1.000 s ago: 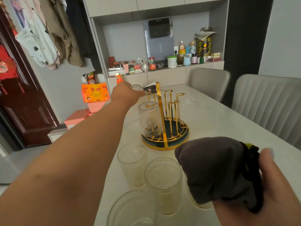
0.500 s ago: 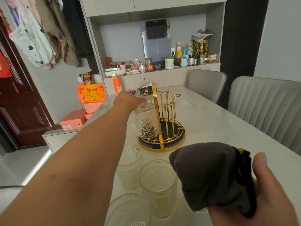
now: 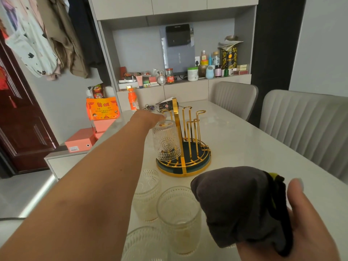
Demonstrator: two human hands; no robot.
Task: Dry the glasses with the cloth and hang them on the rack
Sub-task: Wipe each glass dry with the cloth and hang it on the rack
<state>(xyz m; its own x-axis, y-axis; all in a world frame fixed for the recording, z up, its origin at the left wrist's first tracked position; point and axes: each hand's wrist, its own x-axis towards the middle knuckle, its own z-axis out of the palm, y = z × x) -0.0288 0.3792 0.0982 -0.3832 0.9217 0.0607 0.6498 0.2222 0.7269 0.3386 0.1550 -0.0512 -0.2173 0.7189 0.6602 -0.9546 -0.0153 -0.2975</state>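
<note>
Left hand (image 3: 146, 117) extended far forward over the pale table (image 3: 244, 147), resting at the base of an inverted embossed glass (image 3: 166, 141); glass sits mouth-down on the near left side of the gold rack (image 3: 185, 147), beside its tall flat upright; fingers of this hand lie behind the glass top and the wrist, so I cannot tell whether they grip it or merely touch it. Rack has a round dark green base with gold rim and several looped gold pegs, those to the right of the upright bare; rack stands near the table's middle, well apart from the two grey chairs (image 3: 301, 125).

Right hand (image 3: 293, 228) low at the near right, palm towards the camera, wrapped in a dark grey cloth (image 3: 239, 206) with a black and yellow edge; thumb presses against the cloth's side, fingers curled inside the fabric and holding it bunched.

Three upright ribbed glasses (image 3: 178, 213) stand clustered on the table between the arms, near the table's front edge, close in front of the rack; one partly hidden behind the left forearm; one cut by the lower frame edge; a further rim may lie under the cloth, unclear.

Orange bottle (image 3: 132, 98) stands at the table's far end; shelf recess (image 3: 178, 72) behind carries jars and bottles.
</note>
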